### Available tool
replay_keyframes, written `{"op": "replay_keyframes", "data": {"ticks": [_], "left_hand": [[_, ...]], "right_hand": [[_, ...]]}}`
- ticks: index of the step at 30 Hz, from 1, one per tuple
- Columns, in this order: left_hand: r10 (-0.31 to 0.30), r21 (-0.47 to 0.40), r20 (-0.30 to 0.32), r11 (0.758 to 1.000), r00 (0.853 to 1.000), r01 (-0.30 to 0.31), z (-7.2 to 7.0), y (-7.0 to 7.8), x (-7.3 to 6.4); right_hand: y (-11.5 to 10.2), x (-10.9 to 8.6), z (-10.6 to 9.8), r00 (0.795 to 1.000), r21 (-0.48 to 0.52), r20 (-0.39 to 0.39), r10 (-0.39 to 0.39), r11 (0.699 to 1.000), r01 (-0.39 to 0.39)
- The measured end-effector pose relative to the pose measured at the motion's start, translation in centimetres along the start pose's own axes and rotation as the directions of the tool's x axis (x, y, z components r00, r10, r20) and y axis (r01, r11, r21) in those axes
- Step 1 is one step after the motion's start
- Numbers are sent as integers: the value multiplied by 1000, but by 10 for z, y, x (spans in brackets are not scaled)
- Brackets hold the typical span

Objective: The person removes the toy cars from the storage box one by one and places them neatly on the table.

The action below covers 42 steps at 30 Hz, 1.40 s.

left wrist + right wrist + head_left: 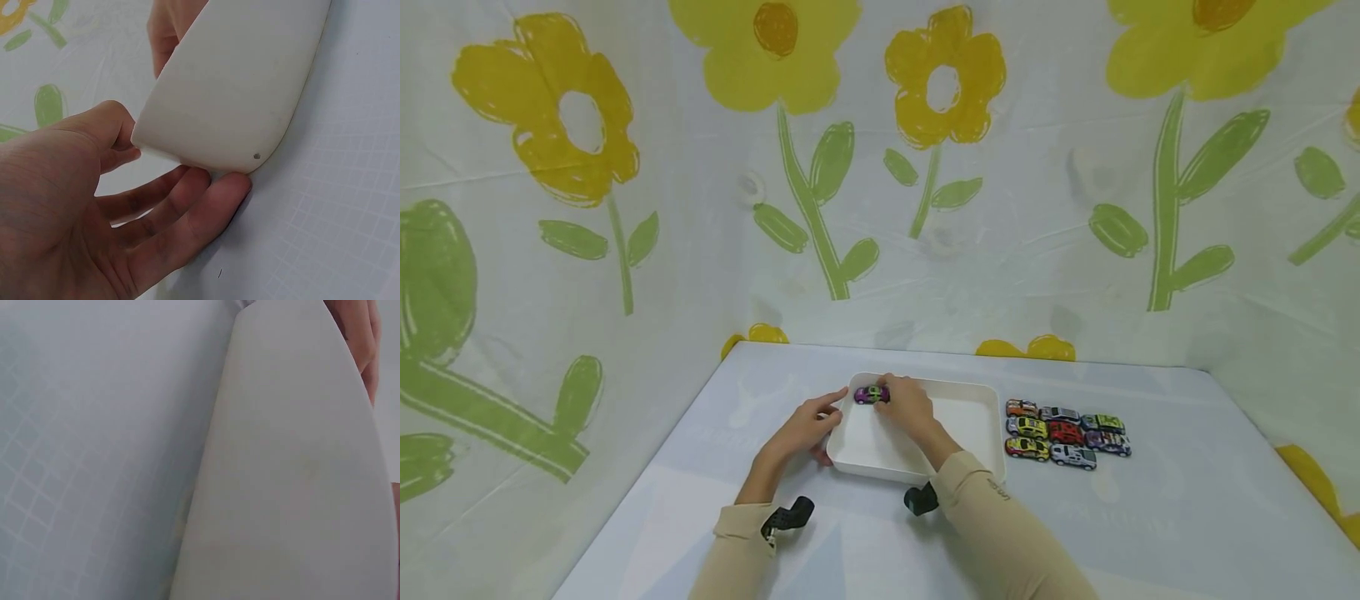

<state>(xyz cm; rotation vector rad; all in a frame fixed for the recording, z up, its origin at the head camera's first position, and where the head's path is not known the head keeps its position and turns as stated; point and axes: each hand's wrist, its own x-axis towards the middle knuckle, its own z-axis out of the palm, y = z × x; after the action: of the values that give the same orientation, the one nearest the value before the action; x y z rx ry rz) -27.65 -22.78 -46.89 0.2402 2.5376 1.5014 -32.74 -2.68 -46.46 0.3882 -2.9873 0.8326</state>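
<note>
A white rectangular tray [955, 417] lies on the table. In its far left corner sits a purple and green toy car [871, 395]. My right hand [910, 406] reaches over the near rim and pinches the car's right end. My left hand [805, 425] rests at the tray's left end, fingertips [231, 181] against the outer wall. The right wrist view mostly shows the tray's outer side [287, 456], with part of a hand beyond the rim and the car hidden.
Right of the tray, several toy cars stand close together in rows, among them a red car [1065, 432], a silver car [1073, 456] and an orange car [1022, 407]. A flower-printed cloth [1000, 275] hangs behind the table [1195, 492].
</note>
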Motion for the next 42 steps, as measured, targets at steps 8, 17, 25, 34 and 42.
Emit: {"op": "replay_keyframes", "data": {"ticks": [8, 17, 25, 34, 42], "left_hand": [[-2, -4, 9, 1000, 1000, 2, 0, -2, 0], [-18, -1, 7, 1000, 1000, 18, 1, -4, 2], [-23, 5, 1, 1000, 1000, 23, 1, -4, 1], [-22, 29, -5, 999, 1000, 22, 2, -1, 2], [-11, 3, -2, 1000, 1000, 11, 0, -3, 1]], "right_hand": [[1, -1, 6, 998, 52, -39, 40, 998, -38], [1, -1, 6, 997, 77, -43, 65, 995, -62], [3, -3, 5, 998, 85, -40, 58, 995, -54], [5, -4, -1, 998, 72, -32, 45, 997, -42], [8, -7, -12, 999, 67, 45, 13, 998, -16]]}}
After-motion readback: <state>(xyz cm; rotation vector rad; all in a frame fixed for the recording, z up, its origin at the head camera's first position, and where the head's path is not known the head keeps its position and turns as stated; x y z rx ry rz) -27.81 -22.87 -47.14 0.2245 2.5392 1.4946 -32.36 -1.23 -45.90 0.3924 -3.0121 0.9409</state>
